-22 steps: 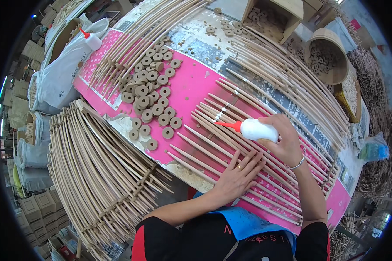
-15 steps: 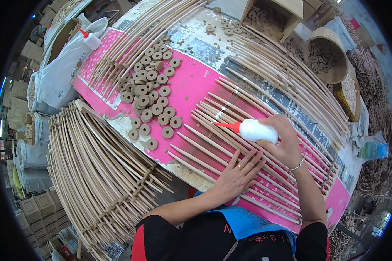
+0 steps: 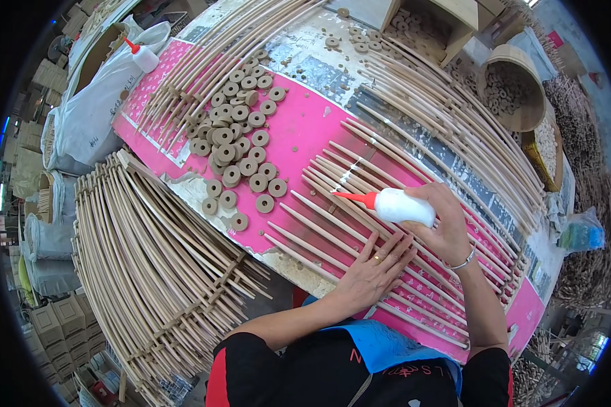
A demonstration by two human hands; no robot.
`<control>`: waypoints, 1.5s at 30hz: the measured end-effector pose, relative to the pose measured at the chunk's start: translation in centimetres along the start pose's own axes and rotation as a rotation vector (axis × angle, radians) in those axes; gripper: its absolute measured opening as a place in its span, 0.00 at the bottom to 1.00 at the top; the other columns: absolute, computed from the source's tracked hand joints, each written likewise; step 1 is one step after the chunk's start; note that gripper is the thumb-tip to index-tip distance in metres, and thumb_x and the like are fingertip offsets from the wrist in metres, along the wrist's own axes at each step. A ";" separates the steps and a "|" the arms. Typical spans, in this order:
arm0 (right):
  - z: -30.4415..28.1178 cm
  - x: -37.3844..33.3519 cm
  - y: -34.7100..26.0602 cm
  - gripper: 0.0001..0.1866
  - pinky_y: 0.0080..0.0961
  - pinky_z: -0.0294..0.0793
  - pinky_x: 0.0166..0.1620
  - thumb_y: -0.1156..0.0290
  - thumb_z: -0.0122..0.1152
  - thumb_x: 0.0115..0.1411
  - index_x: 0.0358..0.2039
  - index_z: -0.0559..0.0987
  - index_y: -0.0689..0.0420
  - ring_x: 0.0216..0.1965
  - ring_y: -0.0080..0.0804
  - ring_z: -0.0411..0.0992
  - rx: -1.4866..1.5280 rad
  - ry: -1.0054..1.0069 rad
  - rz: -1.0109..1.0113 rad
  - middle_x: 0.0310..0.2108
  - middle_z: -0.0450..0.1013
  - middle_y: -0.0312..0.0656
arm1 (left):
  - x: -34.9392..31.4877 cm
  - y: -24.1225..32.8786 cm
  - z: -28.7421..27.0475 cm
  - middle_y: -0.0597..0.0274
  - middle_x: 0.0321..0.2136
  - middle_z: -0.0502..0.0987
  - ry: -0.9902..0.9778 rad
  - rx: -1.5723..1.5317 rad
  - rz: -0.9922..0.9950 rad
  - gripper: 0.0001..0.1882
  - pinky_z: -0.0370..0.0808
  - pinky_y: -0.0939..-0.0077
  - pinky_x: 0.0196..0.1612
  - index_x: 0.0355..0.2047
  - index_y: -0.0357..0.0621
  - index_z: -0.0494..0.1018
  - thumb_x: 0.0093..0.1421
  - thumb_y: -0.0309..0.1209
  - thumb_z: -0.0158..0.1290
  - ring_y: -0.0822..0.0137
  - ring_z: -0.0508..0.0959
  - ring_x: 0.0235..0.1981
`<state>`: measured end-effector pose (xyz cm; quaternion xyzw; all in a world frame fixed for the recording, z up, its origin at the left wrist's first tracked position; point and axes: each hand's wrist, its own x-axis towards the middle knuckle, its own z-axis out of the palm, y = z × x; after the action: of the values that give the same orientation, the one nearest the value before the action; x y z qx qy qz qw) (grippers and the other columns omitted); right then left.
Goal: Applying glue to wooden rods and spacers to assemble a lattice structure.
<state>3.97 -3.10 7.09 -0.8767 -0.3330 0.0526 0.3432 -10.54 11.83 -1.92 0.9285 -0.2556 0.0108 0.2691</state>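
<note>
My right hand (image 3: 444,227) grips a white glue bottle (image 3: 404,206) with a red nozzle that points left, over the ends of a row of thin wooden sticks (image 3: 360,224) laid on the pink table (image 3: 305,129). White glue dabs mark the tips of a few sticks (image 3: 347,178). My left hand (image 3: 373,268) lies flat, fingers spread, on the near sticks and presses them down. To the left of the nozzle lies a pile of round wooden discs with holes (image 3: 241,149).
Long bundles of sticks lie at the table's far side (image 3: 448,115) and far left (image 3: 217,61). A big woven stick panel (image 3: 149,271) stands at the near left. A second glue bottle (image 3: 142,57) rests on white bags. A wooden box (image 3: 428,24) and a round tub (image 3: 512,88) hold more discs.
My right hand has shifted the glue bottle a little to the left and toward me along the stick ends. My left hand stays flat on the sticks.
</note>
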 end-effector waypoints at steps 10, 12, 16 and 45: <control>0.7 -0.5 0.3 0.29 0.38 0.73 0.51 0.70 0.78 0.44 0.50 0.81 0.58 0.47 0.45 0.76 -0.013 0.001 -0.025 0.45 0.79 0.46 | 0.0 0.0 0.3 0.51 0.75 0.53 0.023 -0.024 -0.008 0.39 0.39 0.42 0.78 0.75 0.45 0.55 0.69 0.47 0.51 0.54 0.45 0.79; 0.6 -0.7 0.2 0.29 0.39 0.72 0.51 0.70 0.77 0.44 0.49 0.81 0.58 0.46 0.46 0.75 0.005 0.016 -0.026 0.44 0.78 0.45 | -0.1 -0.1 0.3 0.52 0.75 0.53 0.026 -0.037 -0.006 0.39 0.39 0.42 0.78 0.75 0.45 0.55 0.69 0.47 0.51 0.54 0.45 0.79; 0.1 -1.1 -0.1 0.28 0.39 0.72 0.51 0.70 0.76 0.44 0.49 0.81 0.57 0.45 0.46 0.75 0.040 0.043 -0.012 0.43 0.78 0.44 | -0.2 -0.1 0.5 0.51 0.75 0.54 0.033 -0.050 -0.002 0.39 0.40 0.42 0.78 0.74 0.44 0.56 0.69 0.46 0.51 0.54 0.45 0.79; 1.9 -1.3 -2.0 0.29 0.38 0.73 0.51 0.69 0.78 0.44 0.49 0.81 0.57 0.47 0.45 0.75 0.118 -0.076 -0.044 0.45 0.78 0.45 | -0.9 0.0 1.8 0.51 0.67 0.68 0.032 -0.081 -0.043 0.30 0.49 0.47 0.76 0.68 0.43 0.67 0.71 0.44 0.49 0.54 0.60 0.74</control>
<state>1.25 -1.70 6.72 -0.8448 -0.3612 0.0982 0.3824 -11.56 11.34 -3.57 0.9218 -0.2315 0.0095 0.3108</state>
